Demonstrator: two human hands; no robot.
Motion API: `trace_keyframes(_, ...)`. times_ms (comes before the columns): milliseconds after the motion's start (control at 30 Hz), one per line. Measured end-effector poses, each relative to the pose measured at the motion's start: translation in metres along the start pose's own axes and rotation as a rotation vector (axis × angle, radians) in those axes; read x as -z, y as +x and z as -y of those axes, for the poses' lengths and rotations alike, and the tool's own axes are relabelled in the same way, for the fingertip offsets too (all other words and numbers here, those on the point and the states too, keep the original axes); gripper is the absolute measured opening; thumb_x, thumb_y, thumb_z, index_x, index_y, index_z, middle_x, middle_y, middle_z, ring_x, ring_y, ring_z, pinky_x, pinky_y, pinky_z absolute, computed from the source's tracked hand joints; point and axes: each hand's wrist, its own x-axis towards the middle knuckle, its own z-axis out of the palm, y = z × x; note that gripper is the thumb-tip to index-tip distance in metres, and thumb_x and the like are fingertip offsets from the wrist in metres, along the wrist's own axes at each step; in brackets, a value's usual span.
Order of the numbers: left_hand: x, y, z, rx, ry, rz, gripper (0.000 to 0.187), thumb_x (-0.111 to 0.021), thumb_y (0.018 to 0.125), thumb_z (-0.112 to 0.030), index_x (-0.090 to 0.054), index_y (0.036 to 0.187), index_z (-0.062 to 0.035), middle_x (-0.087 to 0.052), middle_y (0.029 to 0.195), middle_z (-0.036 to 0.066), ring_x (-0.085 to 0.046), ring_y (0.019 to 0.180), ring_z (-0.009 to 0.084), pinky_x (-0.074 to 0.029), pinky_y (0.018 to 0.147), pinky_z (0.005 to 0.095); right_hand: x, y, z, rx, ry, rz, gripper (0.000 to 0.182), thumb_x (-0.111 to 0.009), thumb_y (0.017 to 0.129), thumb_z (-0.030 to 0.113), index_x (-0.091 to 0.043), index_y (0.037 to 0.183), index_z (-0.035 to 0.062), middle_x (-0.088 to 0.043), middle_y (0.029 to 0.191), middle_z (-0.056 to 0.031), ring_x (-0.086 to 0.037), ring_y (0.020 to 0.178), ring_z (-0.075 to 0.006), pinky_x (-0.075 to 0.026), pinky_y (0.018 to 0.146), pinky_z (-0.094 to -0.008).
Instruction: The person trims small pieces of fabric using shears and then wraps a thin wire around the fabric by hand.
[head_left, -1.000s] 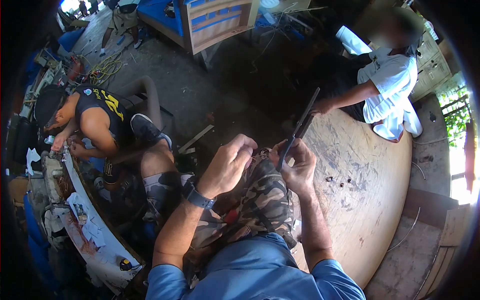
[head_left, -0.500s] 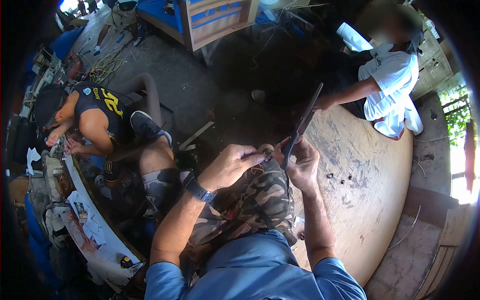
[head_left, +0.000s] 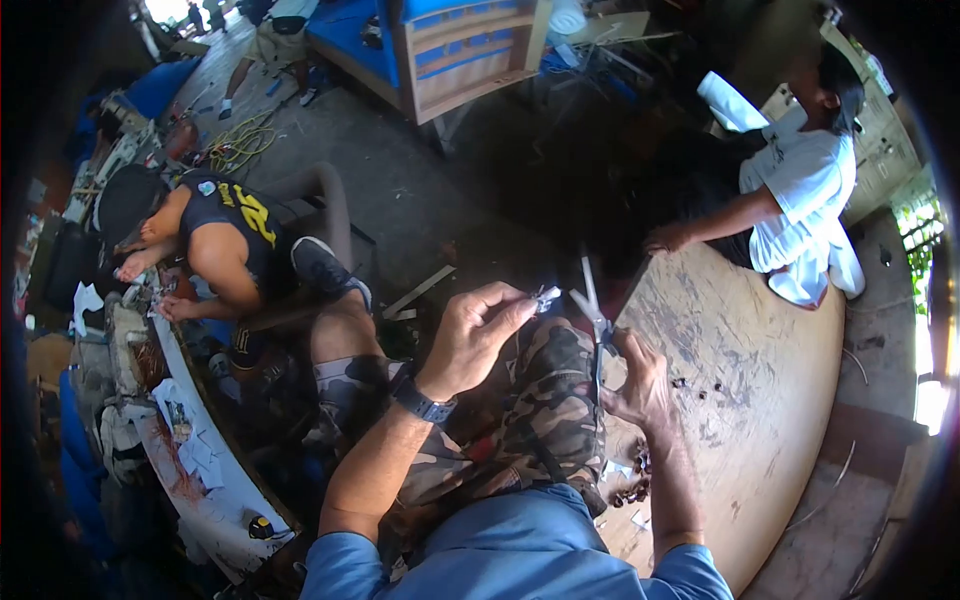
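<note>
My left hand, with a dark watch on its wrist, pinches a small whitish, shiny piece between thumb and fingertips. What kind of piece it is, I cannot make out. Just right of it, my right hand grips a pair of scissors, blades spread apart and pointing up and away from me. A short gap separates the blades from the piece. Both hands are above my camouflage-clad knee. Several small dark brown pieces lie on the wooden tabletop beside my right forearm.
More small dark bits dot the tabletop. Across it sits a person in a white shirt. At left, another person in a black jersey works over a white-topped bench with paper scraps and a tape measure. A wooden frame stands behind.
The scissors were closed and slanting toward the table; now they stand more upright with blades apart. My left hand has lifted the small piece, which now looks bright. The whole view has shifted slightly.
</note>
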Motion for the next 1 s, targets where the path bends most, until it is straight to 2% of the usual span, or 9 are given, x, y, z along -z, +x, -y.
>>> trace_keyframes(67,0.0,0.0,-0.003,-0.019,0.03,0.046,0.015,-0.069,0.103,-0.016,-0.075,0.102,-0.0017,-0.058,0.077,-0.007,-0.045,0.068,0.0018,-0.035,0.059,0.0211,0.009,-0.003,-0.005,0.008,-0.075,0.091,0.082,-0.078,0.077,0.07,-0.06,0.112,-0.0021,-0.065,0.102,-0.0184,-0.067,0.096,-0.0394,-0.055,0.084,-0.0485)
trace_keyframes(133,0.0,-0.001,-0.004,-0.01,0.029,0.08,0.016,-0.07,0.102,-0.016,-0.074,0.102,-0.0012,-0.061,0.078,-0.005,-0.047,0.069,0.0025,-0.036,0.06,0.0209,0.017,0.003,-0.012,0.143,-0.142,0.104,0.081,-0.078,0.078,0.069,-0.059,0.113,-0.0012,-0.064,0.105,-0.0176,-0.067,0.095,-0.0383,-0.056,0.083,-0.0474)
trace_keyframes(233,0.0,-0.001,-0.004,-0.083,0.1,0.133,0.017,-0.07,0.102,-0.017,-0.074,0.102,-0.0005,-0.065,0.08,-0.002,-0.053,0.072,0.0036,-0.041,0.062,0.0208,0.029,0.012,-0.006,0.2,-0.192,0.164,0.08,-0.077,0.078,0.069,-0.058,0.113,-0.0009,-0.063,0.107,-0.0168,-0.066,0.096,-0.0368,-0.056,0.083,-0.047)
trace_keyframes(333,-0.001,-0.002,-0.009,-0.026,0.071,0.17,0.017,-0.07,0.102,-0.017,-0.075,0.101,0.0,-0.068,0.082,0.0,-0.058,0.075,0.0052,-0.046,0.066,0.0217,0.033,0.019,-0.007,0.251,-0.23,0.178,0.084,-0.076,0.077,0.072,-0.057,0.114,-0.0003,-0.062,0.107,-0.0166,-0.066,0.098,-0.0357,-0.056,0.083,-0.0468)
trace_keyframes(367,0.001,-0.002,-0.01,0.005,0.03,0.179,0.017,-0.07,0.102,-0.016,-0.075,0.102,0.0003,-0.07,0.084,0.002,-0.061,0.078,0.0058,-0.049,0.07,0.0227,0.033,0.019,-0.011,0.232,-0.247,0.218,0.089,-0.074,0.073,0.077,-0.056,0.116,0.0006,-0.062,0.108,-0.0162,-0.064,0.101,-0.0349,-0.055,0.085,-0.0476)
trace_keyframes(567,0.003,-0.002,-0.005,-0.089,0.169,0.256,0.016,-0.07,0.101,-0.014,-0.075,0.108,0.0002,-0.076,0.095,0.006,-0.068,0.086,0.0085,-0.054,0.075,0.0237,0.049,0.023,-0.002,0.256,-0.32,0.293,0.095,-0.07,0.071,0.084,-0.056,0.117,0.0023,-0.061,0.112,-0.0155,-0.063,0.106,-0.034,-0.052,0.091,-0.0494)
trace_keyframes(767,0.002,-0.003,-0.004,-0.124,0.189,0.291,0.014,-0.069,0.099,-0.006,-0.074,0.111,0.0002,-0.076,0.098,0.009,-0.071,0.089,0.0119,-0.056,0.078,0.0252,0.045,0.014,-0.006,0.299,-0.299,0.292,0.091,-0.064,0.079,0.084,-0.056,0.117,0.0018,-0.062,0.108,-0.0175,-0.066,0.102,-0.0356,-0.056,0.086,-0.0496)
trace_keyframes(1000,0.001,-0.006,-0.004,-0.093,0.128,0.348,0.017,-0.067,0.099,-0.002,-0.073,0.115,-0.0004,-0.076,0.101,0.011,-0.072,0.09,0.0132,-0.058,0.08,0.026,0.045,-0.007,-0.016,0.316,-0.231,0.271,0.081,-0.07,0.08,0.076,-0.058,0.112,0.0027,-0.064,0.103,-0.0165,-0.069,0.092,-0.0345,-0.058,0.079,-0.0488)
